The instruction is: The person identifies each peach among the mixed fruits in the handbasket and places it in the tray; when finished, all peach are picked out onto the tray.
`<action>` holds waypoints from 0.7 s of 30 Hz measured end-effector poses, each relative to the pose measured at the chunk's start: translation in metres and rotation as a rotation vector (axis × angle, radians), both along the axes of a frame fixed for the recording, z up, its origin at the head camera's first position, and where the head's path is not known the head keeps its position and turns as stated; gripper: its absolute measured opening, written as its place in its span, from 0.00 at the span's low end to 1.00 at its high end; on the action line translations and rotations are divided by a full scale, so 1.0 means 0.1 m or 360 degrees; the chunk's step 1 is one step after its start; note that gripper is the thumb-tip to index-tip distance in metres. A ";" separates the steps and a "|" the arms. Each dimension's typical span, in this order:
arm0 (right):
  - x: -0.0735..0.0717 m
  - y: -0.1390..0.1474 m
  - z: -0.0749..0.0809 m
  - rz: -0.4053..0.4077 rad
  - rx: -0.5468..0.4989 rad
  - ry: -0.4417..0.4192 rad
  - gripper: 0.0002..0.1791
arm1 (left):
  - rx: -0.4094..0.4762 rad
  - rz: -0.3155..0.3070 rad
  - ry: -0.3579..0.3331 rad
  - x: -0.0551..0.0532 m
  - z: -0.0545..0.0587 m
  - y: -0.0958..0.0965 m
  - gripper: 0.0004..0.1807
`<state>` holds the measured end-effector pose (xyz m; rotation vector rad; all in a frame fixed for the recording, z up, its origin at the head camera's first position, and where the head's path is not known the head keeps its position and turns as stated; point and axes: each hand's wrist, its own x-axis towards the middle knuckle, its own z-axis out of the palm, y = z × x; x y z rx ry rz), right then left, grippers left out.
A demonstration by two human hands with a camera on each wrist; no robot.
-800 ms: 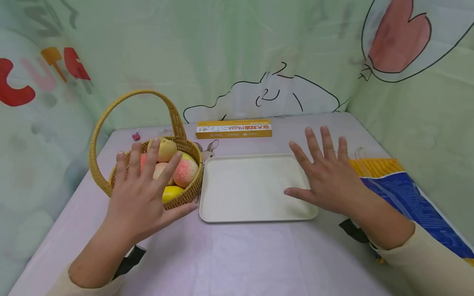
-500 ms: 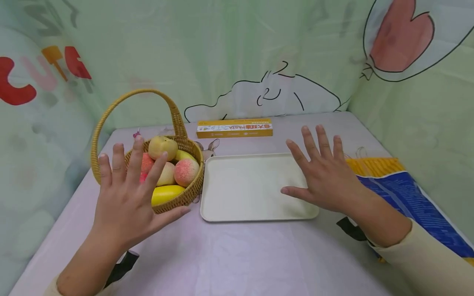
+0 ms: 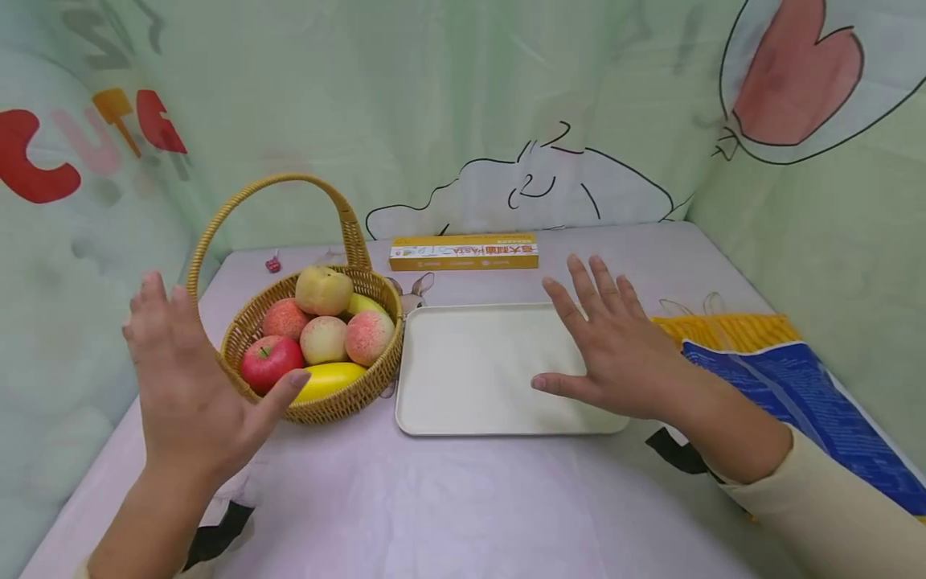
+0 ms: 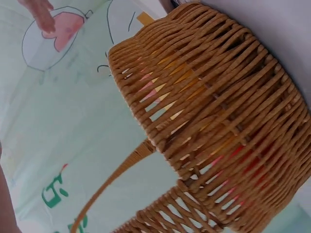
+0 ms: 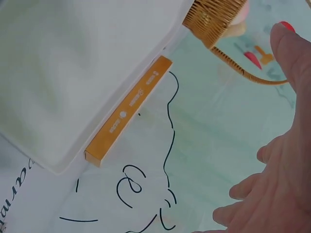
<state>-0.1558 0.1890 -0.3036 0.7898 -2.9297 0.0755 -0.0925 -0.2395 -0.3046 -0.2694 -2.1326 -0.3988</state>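
A wicker basket (image 3: 387,374) with a tall arched handle stands on the left of the table. Inside it lie a red apple (image 3: 271,362), a yellow banana (image 3: 331,380), a pale yellow fruit (image 3: 324,290) on top and several peaches (image 3: 370,338). My left hand (image 3: 191,394) is raised at the basket's near left side, fingers extended, thumb overlapping the banana in the head view. My right hand (image 3: 615,350) hovers over the right part of a cream tray (image 3: 470,370), fingers spread, holding nothing. From the left wrist view the basket's woven side (image 4: 209,111) fills much of the frame.
Behind the tray lies a yellow pasta box (image 3: 463,252). A blue and yellow packet (image 3: 788,394) rests at the right, partly under my right forearm. A small wrapped lollipop (image 3: 272,264) sits behind the basket. Patterned curtains (image 3: 470,96) surround the table.
My left hand has moved left, away from in front of the basket, uncovering the apple and more fruit. My right hand has shifted slightly left over the tray.
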 end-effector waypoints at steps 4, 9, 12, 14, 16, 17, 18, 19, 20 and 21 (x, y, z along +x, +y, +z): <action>-0.01 -0.01 0.01 0.0046 -0.0089 -0.0064 0.65 | 0.0368 0.0070 -0.0428 0.04 0.03 -0.11 0.60; -0.02 0.00 0.03 0.0099 -0.0219 -0.0164 0.64 | 0.0735 0.0028 -0.0641 0.01 -0.02 -0.22 0.51; -0.03 0.00 0.04 0.0094 -0.0294 -0.0238 0.63 | 0.0888 -0.0042 -0.0663 -0.02 -0.07 -0.27 0.41; -0.03 -0.02 0.05 0.0083 -0.0339 -0.0296 0.63 | 0.1000 -0.0064 -0.0702 -0.04 -0.11 -0.29 0.33; -0.04 -0.04 0.05 0.0080 -0.0382 -0.0352 0.63 | 0.1095 -0.0084 -0.0755 -0.07 -0.14 -0.32 0.27; -0.04 -0.06 0.06 0.0084 -0.0402 -0.0380 0.63 | 0.1133 -0.0094 -0.0794 -0.08 -0.16 -0.33 0.25; -0.04 -0.07 0.06 0.0094 -0.0421 -0.0403 0.63 | 0.1165 -0.0103 -0.0833 -0.08 -0.17 -0.35 0.25; -0.04 -0.10 0.07 0.0103 -0.0441 -0.0421 0.63 | 0.1182 -0.0106 -0.0872 -0.09 -0.19 -0.37 0.25; -0.04 -0.12 0.07 0.0113 -0.0461 -0.0439 0.63 | 0.1192 -0.0122 -0.0908 -0.09 -0.20 -0.39 0.26; -0.05 -0.15 0.07 0.0124 -0.0475 -0.0456 0.63 | 0.1176 -0.0132 -0.0941 -0.10 -0.21 -0.41 0.27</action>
